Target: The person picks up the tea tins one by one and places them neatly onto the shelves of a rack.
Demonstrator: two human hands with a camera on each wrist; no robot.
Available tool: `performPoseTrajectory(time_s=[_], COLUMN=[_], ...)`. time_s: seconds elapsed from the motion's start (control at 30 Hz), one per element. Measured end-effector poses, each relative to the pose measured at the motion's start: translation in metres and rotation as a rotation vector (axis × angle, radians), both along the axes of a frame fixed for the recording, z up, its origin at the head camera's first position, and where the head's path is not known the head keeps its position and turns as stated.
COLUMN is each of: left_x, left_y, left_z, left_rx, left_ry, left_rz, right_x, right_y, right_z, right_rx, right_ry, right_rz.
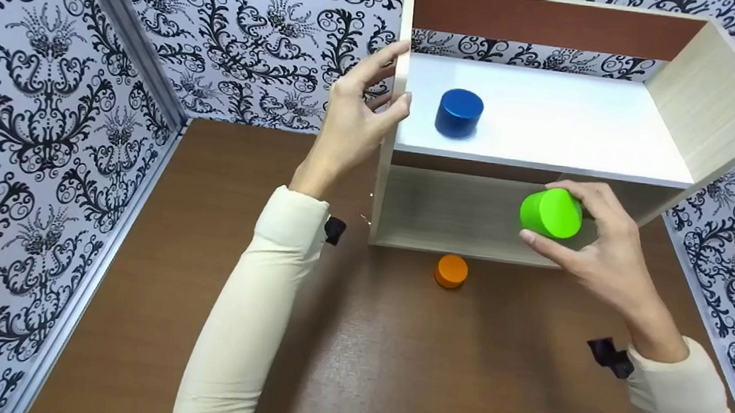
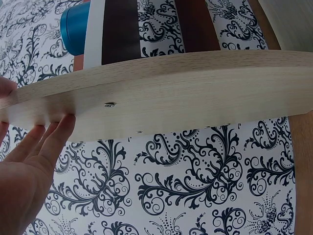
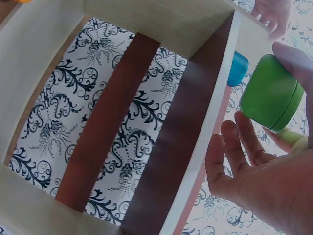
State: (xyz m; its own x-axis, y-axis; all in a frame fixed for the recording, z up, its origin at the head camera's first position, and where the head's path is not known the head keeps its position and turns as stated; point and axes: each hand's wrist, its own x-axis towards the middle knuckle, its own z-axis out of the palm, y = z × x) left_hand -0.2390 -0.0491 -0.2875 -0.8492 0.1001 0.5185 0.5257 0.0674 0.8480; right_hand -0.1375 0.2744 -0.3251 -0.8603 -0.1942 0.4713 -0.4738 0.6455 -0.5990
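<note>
My left hand grips the front edge of the left side panel of a two-level wooden shelf unit. In the left wrist view its fingertips press the panel's outer face. A green lidded canister is pinched between the thumb and fingers of my right hand, tilted, in front of the lower level. The right wrist view shows a lid seam on this canister, held beside the white middle board. A blue canister stands upright on the upper level, near the left panel.
An orange round canister stands on the brown wooden table, just before the shelf unit's bottom board. Black-and-white patterned walls enclose the table at the back and both sides. The shelf's right side panel slants outward in view.
</note>
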Motion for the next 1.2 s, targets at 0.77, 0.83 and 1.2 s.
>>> performPoseTrajectory(time_s=[0.77,0.83,1.2], left_x=[0.0,-0.001,-0.001], left_y=[0.001,0.001,0.001], left_z=[0.001,0.0,0.0], left_rx=[0.006,0.001,0.019], left_ry=[0.006,0.004,0.005], left_rz=[0.003,0.004,-0.008], right_x=[-0.019,-0.022,-0.037], right_y=[-0.007,-0.007,-0.01], right_z=[0.044,0.047,0.06], right_rx=[-0.007,-0.008,-0.048], right_ry=[0.026,0.018,-0.053], right_rz=[-0.008,-0.014,-0.041])
